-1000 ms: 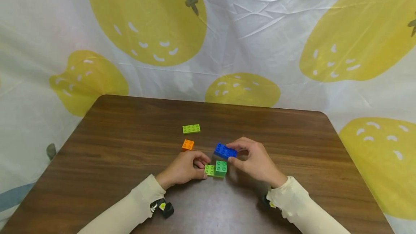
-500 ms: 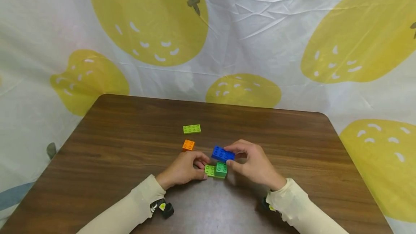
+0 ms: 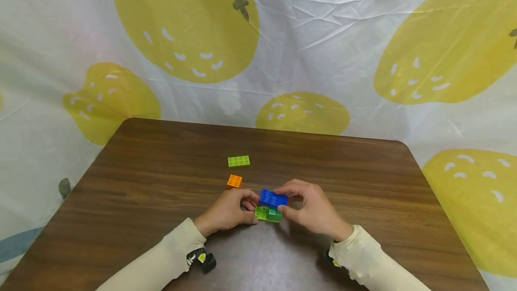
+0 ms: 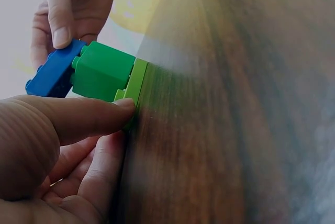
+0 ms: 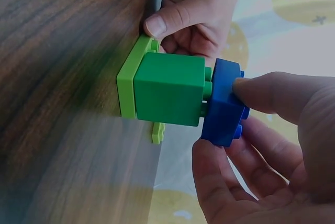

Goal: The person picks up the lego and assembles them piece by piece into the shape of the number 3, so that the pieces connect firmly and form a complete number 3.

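Observation:
My right hand (image 3: 313,208) pinches a blue building brick (image 3: 272,198) between thumb and fingers. In the right wrist view the blue brick (image 5: 222,103) sits at the studs of a green brick (image 5: 170,88), slightly tilted against them. That green brick stands on one end of a flat lime-green plate (image 3: 260,212), which lies on the table. My left hand (image 3: 228,212) grips the plate's left end, thumb in front and fingers behind, as the left wrist view shows. From the head view the blue brick covers most of the green brick's top.
An orange brick (image 3: 234,181) stands just beyond my left hand. Farther back lies a second lime-green plate (image 3: 238,161). All of it is on a brown wood-grain table (image 3: 181,156), with a lemon-print cloth (image 3: 323,48) hanging behind its far edge.
My right hand has brought the blue brick left and toward me, from behind the green brick to over its top. The left hand keeps its grip on the plate.

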A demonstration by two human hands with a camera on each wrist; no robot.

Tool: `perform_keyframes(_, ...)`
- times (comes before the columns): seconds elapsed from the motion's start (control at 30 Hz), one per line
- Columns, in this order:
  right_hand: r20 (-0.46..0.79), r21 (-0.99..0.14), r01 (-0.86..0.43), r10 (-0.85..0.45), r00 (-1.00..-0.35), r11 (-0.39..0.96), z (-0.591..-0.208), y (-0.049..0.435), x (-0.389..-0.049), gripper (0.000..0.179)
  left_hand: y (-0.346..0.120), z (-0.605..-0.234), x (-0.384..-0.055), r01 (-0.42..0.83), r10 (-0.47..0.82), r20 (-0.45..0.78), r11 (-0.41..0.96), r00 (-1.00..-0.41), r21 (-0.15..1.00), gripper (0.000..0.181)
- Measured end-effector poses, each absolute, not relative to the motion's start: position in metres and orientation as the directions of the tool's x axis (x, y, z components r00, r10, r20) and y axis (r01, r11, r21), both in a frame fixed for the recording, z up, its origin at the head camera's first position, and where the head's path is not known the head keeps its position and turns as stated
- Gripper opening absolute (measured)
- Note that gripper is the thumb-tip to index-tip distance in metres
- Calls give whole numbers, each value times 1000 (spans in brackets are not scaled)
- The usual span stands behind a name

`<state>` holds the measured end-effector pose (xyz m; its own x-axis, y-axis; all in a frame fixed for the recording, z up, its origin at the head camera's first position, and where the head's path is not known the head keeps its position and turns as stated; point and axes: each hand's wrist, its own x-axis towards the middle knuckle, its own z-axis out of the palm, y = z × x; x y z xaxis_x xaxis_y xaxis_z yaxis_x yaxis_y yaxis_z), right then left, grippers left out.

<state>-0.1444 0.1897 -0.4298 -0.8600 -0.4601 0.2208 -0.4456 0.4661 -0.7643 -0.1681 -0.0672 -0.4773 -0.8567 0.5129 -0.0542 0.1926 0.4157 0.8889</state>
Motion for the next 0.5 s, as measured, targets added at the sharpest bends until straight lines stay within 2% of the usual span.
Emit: perform_keyframes(0.5, 214, -757, -459, -487, -847, 466, -431, 188, -141, 36, -67, -476, -167, 187, 507, -48, 401, -860, 897, 40)
